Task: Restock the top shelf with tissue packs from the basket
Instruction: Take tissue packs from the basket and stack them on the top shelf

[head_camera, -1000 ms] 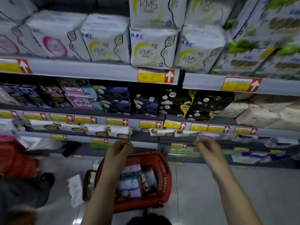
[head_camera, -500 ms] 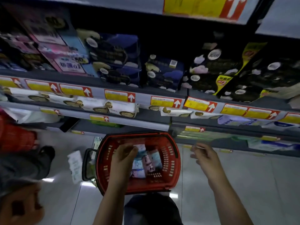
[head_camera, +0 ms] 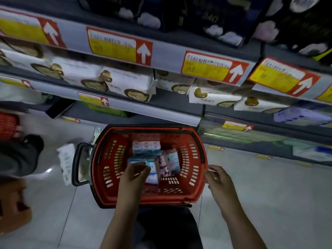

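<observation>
A red basket [head_camera: 195, 193] stands on the floor below me, in front of the shelving. Several tissue packs lie in it: a pale one [head_camera: 146, 147] at the back, a pink one [head_camera: 162, 168] upright in the middle, and a white-and-blue one [head_camera: 152, 174] at the front. My left hand [head_camera: 133, 175] is down inside the basket, thumb and fingers curled round the left edge of the white-and-blue pack. My right hand [head_camera: 218, 178] hovers just outside the basket's right rim, loosely curled and holding nothing. The top shelf is out of view.
Lower shelves with white packs [head_camera: 125, 83] and yellow-red price tags [head_camera: 118, 45] run across the top. On the left floor lie a loose white pack [head_camera: 65, 162], a person's dark shoe [head_camera: 27, 150] and another red basket [head_camera: 8, 125].
The view has tilted down from the shelves to the basket. My left hand dropped into the basket onto a pack. My right hand lowered to the basket's right rim.
</observation>
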